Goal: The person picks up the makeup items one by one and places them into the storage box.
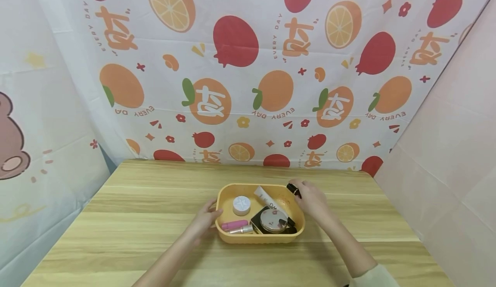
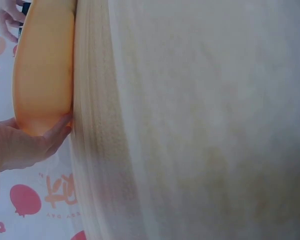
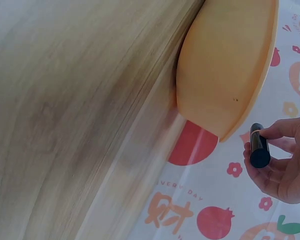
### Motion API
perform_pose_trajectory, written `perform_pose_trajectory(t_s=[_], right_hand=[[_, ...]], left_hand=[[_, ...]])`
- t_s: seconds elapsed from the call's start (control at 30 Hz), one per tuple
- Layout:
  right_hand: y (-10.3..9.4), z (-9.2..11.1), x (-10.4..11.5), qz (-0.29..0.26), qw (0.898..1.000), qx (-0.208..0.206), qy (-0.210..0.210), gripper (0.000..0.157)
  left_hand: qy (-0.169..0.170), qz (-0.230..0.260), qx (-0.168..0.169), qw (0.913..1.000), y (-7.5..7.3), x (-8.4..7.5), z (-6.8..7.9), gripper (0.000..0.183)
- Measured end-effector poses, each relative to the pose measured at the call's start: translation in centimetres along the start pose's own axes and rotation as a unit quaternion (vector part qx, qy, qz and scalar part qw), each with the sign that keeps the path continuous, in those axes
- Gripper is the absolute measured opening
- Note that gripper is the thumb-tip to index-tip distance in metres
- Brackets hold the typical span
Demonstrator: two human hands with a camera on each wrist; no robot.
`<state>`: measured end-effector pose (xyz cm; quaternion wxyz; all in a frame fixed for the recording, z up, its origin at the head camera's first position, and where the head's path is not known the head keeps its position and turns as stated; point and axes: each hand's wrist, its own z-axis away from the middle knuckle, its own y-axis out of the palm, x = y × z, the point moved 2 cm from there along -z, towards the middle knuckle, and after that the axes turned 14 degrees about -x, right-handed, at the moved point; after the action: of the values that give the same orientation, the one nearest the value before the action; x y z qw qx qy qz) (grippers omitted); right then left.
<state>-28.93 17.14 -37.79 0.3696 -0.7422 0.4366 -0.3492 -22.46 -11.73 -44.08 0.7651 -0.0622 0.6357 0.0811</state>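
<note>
A yellow plastic bin (image 1: pixel 263 238) stands on the wooden table, its long side facing me. At its left end my left hand (image 1: pixel 203 221) grips the wall, thumb over the rim and fingers outside low down. Above the right back corner my right hand (image 1: pixel 313 200) pinches a black lipstick tube (image 3: pixel 259 146) with a thin gold band. Inside the bin are a round white jar (image 1: pixel 242 205), a pale squeeze tube (image 1: pixel 267 197), a pink tube (image 1: pixel 234 224), a silver-and-white tube (image 1: pixel 242 229) and a round mirrored compact (image 1: pixel 273 219) on a black square case (image 1: pixel 256 224).
The light wood tabletop (image 1: pixel 147 218) reaches back to a white fruit-print cloth (image 1: pixel 248 123). Pale cloth walls close off the left (image 1: pixel 46 149) and right (image 1: pixel 445 158) sides.
</note>
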Motion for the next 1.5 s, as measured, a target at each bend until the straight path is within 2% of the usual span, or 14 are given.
perform_pose_trajectory(t_s=[0.4,0.87,1.1,1.5], right_hand=[[0.7,0.3,0.6,-0.019,0.999,0.021,0.017,0.044],[1.1,0.6,0.8,-0.029,0.999,0.027,0.014,0.043],[1.2,0.6,0.8,-0.031,0.999,0.009,-0.005,0.039],[0.6,0.3,0.8,-0.035,0.999,0.012,0.012,0.041]], left_hand=[[-0.003,-0.003,-0.003,1.0000,0.0,0.1,0.1,0.053],[-0.004,-0.008,-0.003,1.0000,-0.1,0.5,0.0,0.054],[-0.001,-0.007,-0.002,1.0000,0.0,0.3,0.0,0.054],[0.003,-0.012,-0.005,0.9999,0.0,-0.1,0.1,0.053]])
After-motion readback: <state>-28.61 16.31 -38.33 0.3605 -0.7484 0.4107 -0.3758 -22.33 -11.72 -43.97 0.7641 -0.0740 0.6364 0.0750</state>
